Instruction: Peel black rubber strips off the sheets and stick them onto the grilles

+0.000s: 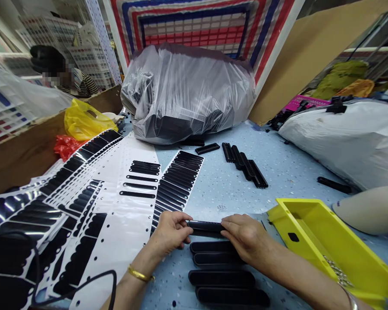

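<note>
A narrow black plastic strip with rounded ends (206, 228) spans the gap between both hands. Its left end is pinched between the thumb and fingers of my left hand (173, 230), which has a gold bracelet on the wrist. Closed on its right end is my right hand (245, 237), fingertips partly covering it. Just below lie several similar black strips (221, 279) in a stack of rows. Left of the hands is a sheet of black stickers (176, 185), beside a mostly peeled white backing sheet with a few stickers (137, 194) left on it.
A yellow bin (310, 241) with small metal parts (338, 271) stands at right. Slotted black pieces (244, 163) lie farther back, before a large plastic bag (190, 94). More sticker sheets (80, 211) and a black cable (113, 280) are at left. Another person (84, 84) is at the back left.
</note>
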Motion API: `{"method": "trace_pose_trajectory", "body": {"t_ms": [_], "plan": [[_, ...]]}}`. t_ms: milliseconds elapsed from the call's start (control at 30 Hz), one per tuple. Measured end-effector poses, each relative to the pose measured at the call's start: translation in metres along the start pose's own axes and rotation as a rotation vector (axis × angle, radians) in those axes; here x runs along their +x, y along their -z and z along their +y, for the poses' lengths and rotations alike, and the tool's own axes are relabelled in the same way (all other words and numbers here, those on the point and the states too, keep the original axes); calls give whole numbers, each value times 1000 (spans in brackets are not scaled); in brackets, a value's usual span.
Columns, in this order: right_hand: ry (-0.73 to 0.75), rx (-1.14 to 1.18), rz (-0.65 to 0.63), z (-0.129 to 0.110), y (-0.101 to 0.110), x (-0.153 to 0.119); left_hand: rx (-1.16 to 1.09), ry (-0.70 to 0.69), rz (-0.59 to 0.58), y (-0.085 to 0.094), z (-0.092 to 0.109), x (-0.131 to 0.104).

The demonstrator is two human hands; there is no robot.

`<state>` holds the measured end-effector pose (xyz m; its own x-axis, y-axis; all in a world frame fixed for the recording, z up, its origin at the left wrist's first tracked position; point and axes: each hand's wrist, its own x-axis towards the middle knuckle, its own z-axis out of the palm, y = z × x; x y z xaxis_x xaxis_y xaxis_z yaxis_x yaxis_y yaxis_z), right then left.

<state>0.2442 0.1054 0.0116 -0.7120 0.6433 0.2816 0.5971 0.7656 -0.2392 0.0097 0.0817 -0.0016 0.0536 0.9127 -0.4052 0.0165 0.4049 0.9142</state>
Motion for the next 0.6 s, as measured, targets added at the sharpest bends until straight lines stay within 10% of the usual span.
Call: {"method": "trace_pose_trajectory", "body": {"t_ms": [600], "plan": [[-123,214,-118,7,10,3,35,-81,79,-2,-14,8]]}}
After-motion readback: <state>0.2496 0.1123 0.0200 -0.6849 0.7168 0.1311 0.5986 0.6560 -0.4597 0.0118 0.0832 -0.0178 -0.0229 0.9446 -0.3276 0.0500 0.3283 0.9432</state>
